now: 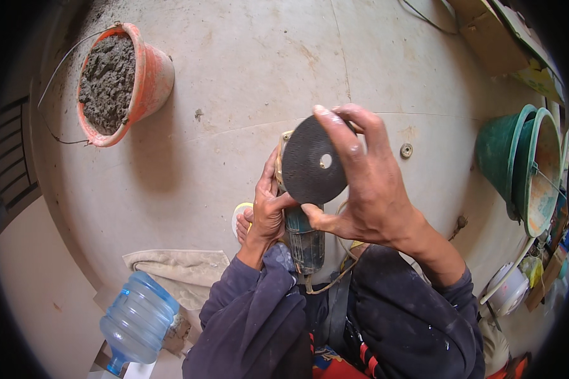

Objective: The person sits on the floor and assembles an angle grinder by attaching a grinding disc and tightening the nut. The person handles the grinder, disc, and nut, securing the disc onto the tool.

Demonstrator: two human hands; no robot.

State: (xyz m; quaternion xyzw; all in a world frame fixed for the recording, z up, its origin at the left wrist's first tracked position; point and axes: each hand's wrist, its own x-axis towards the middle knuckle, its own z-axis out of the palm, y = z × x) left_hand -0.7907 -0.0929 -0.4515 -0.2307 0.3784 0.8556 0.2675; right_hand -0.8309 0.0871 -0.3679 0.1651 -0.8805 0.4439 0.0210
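Note:
Between the thumb and fingers of my right hand (376, 180) is a black cutting disc (306, 161), gripped at its edges. A pale spot marks its centre hole. Behind the disc, my left hand (269, 205) is wrapped round the head of a teal angle grinder (305, 240), whose body points down toward my lap. The disc covers most of the grinder's head, so I cannot tell whether the two touch. A cord (329, 285) loops from the grinder's lower end. On the floor to the right lies a small round metal flange nut (406, 150).
An orange bucket (155, 72) of wet grey mortar stands at far left. Nested green buckets (499, 151) lie tipped at right, near a white tub (509, 287). A blue water jug (139, 319) and a beige cloth (189, 268) are at lower left. Cardboard (487, 38) leans at far right.

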